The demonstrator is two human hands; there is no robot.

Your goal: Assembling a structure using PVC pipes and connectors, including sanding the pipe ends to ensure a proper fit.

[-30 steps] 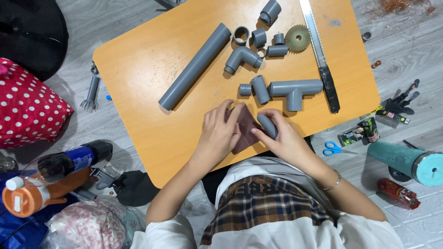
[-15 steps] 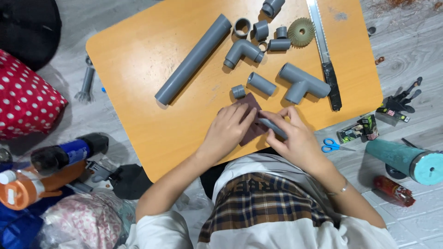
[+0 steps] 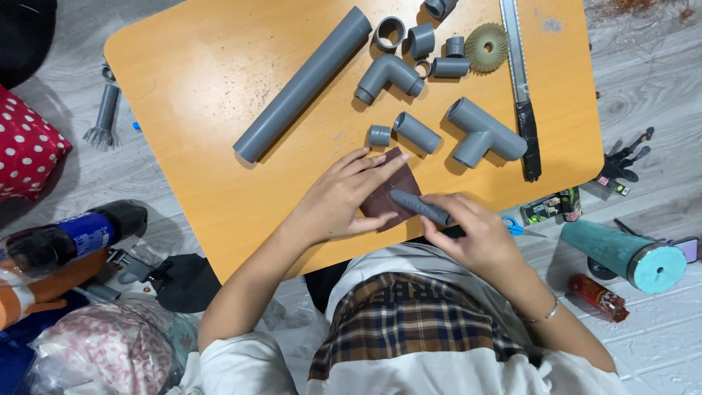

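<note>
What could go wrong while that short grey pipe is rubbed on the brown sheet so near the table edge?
The short pipe lies close to the table edge, so it might slip from the right hand and roll off. The left hand only presses the brown sheet flat; it may slide. A saw lies within reach, a hazard for a stray hand.

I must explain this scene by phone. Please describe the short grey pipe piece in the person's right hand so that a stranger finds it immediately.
Start at the orange table and go to its near edge, where both hands meet. The left hand presses down a dark brown sandpaper sheet; the right hand lays the short grey pipe piece across it. Only this pipe is held; the others lie loose.
</note>
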